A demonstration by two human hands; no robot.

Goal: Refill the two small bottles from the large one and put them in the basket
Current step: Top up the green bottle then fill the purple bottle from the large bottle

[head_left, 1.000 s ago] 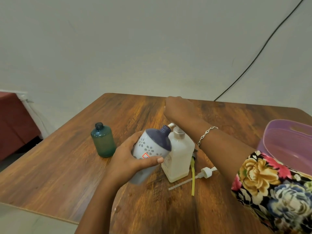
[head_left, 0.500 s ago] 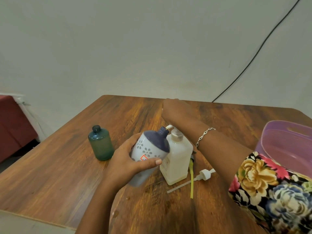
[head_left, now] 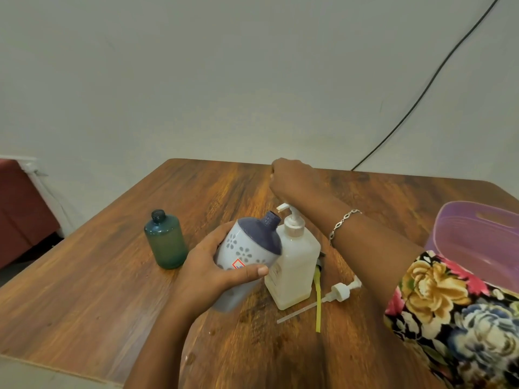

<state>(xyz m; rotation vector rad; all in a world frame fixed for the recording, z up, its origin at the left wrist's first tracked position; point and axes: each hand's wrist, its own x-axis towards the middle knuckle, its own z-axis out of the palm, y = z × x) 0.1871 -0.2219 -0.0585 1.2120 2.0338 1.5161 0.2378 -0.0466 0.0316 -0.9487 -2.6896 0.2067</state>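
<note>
My left hand (head_left: 213, 279) grips a small white bottle with a dark blue top (head_left: 248, 248), tilted so its open neck sits just under the spout of the large cream pump bottle (head_left: 295, 262). My right hand (head_left: 292, 179) hovers right over the pump head (head_left: 288, 210); its fingers face away, so I cannot tell whether it touches. A small green bottle (head_left: 165, 240) stands upright to the left, apart from both hands. The purple basket (head_left: 455, 220) sits at the right edge, partly behind my floral sleeve.
A loose white pump with its long tube (head_left: 338, 293) and a yellow strip (head_left: 318, 307) lie on the wooden table (head_left: 98, 290) beside the large bottle. A black cable (head_left: 421, 94) runs down the wall. Red furniture (head_left: 19, 209) stands at the far left.
My right hand has lifted slightly and the pump head has risen under it. The left hand keeps the small white bottle at the spout.
</note>
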